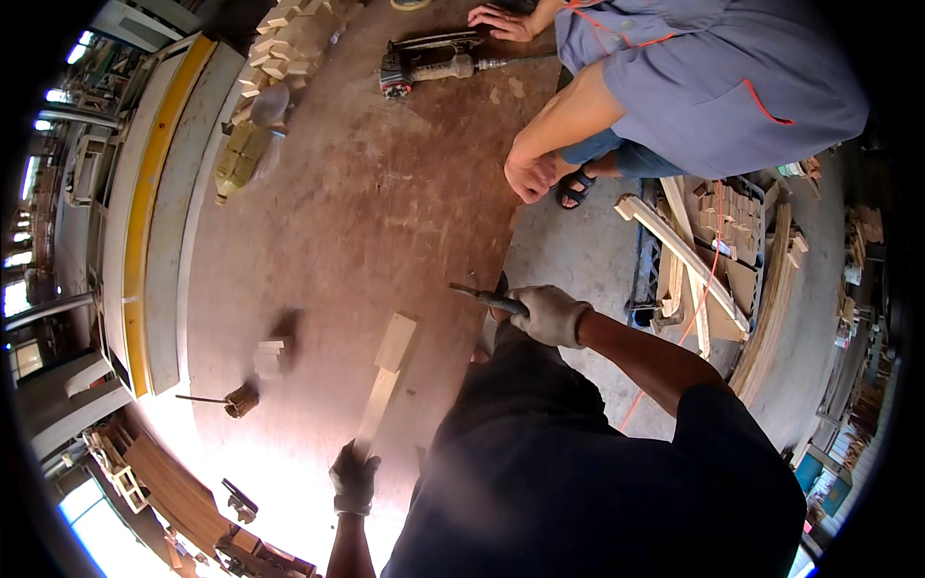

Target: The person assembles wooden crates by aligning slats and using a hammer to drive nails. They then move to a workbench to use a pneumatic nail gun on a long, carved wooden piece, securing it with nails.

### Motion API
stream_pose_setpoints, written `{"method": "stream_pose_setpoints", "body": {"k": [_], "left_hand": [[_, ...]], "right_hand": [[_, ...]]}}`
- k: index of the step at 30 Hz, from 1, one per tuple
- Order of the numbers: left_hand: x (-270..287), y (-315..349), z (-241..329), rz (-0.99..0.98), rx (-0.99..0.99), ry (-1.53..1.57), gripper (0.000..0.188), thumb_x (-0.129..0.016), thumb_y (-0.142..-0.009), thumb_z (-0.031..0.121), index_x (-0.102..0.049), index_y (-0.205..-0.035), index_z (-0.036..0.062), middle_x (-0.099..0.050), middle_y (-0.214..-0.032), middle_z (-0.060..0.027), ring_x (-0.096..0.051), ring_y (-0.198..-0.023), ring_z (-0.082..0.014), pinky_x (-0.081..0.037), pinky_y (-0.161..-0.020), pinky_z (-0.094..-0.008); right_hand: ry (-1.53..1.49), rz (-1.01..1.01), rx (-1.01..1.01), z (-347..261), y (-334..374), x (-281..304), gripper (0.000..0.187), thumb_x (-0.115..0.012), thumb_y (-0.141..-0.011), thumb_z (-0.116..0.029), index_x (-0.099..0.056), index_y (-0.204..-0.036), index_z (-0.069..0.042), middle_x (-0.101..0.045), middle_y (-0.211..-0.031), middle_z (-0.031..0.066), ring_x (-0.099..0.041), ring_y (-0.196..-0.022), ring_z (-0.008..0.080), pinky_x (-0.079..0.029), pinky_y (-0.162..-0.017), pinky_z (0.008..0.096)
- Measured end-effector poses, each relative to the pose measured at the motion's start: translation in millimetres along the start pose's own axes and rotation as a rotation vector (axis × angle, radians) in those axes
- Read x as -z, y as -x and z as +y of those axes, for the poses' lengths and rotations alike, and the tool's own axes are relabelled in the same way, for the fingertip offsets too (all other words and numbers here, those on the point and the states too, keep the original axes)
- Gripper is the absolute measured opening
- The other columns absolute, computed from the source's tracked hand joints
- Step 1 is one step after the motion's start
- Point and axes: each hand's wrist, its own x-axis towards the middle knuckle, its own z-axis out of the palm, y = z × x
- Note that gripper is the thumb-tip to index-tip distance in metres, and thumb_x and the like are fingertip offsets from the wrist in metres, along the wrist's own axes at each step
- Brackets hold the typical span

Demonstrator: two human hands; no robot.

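My left hand [355, 479], in a grey work glove, is closed around the near end of a pale wooden strip [378, 405] lying on the brown tabletop [385, 231]. A short wood block [396, 342] sits at the strip's far end. My right hand [549, 315], in a whitish glove, grips a slim dark metal hand tool [482, 297] beside the table's right edge. The tool points left, apart from the wood; its exact kind is unclear. Left of the strip are a small stack of pale wood pieces [271, 358] and a brown pot [241, 400] with a stick in it.
Across the table a person in a grey shirt [713, 77] rests one hand near a pneumatic nail gun [429, 67]. Wood blocks [284, 43] and a yellowish plastic jug [241, 159] stand far left. Right, on the floor, is a crate [756, 207] with timber and an orange hose [708, 279].
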Motion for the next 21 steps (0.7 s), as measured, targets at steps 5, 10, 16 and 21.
{"method": "stream_pose_setpoints", "body": {"k": [5, 10, 16, 21], "left_hand": [[0, 4, 14, 0.027, -0.034, 0.043, 0.043, -0.080, -0.080, 0.008, -0.068, -0.121, 0.0047, -0.073, -0.092, -0.0124, -0.071, -0.074, -0.0263, -0.058, -0.069, -0.0397], [-7, 2, 4, 0.038, -0.052, 0.048, 0.042, -0.079, -0.080, 0.011, -0.068, -0.121, 0.0052, -0.073, -0.092, -0.0136, -0.071, -0.074, -0.0282, -0.058, -0.068, -0.0404], [-19, 0, -20, 0.022, -0.050, 0.011, 0.044, -0.077, -0.081, 0.014, -0.067, -0.123, 0.0060, -0.073, -0.102, -0.0161, -0.072, -0.089, -0.0351, -0.058, -0.077, -0.0449], [-25, 1, -18, 0.034, -0.075, -0.001, 0.046, -0.078, -0.082, 0.015, -0.067, -0.125, 0.0065, -0.073, -0.111, -0.0166, -0.070, -0.099, -0.0386, -0.058, -0.084, -0.0472]], "right_hand": [[0.075, 0.044, 0.219, -22, 3, -15, 0.021, -0.068, -0.095, -0.017, -0.061, -0.109, -0.004, -0.069, -0.102, 0.0238, -0.067, -0.103, 0.0441, -0.053, -0.090, 0.0512], [0.099, 0.036, 0.220, -30, 8, -15, 0.020, -0.067, -0.094, -0.017, -0.058, -0.106, -0.003, -0.068, -0.103, 0.0237, -0.067, -0.105, 0.0440, -0.052, -0.092, 0.0520], [0.227, 0.063, 0.210, -39, 18, -13, 0.042, -0.078, -0.092, -0.029, -0.061, -0.112, 0.003, -0.070, -0.106, 0.0232, -0.067, -0.110, 0.0396, -0.053, -0.096, 0.0489], [0.417, 0.114, 0.223, -37, 21, -10, 0.044, -0.070, -0.093, -0.018, -0.056, -0.131, -0.001, -0.067, -0.111, 0.0210, -0.068, -0.108, 0.0387, -0.054, -0.095, 0.0488]]}}
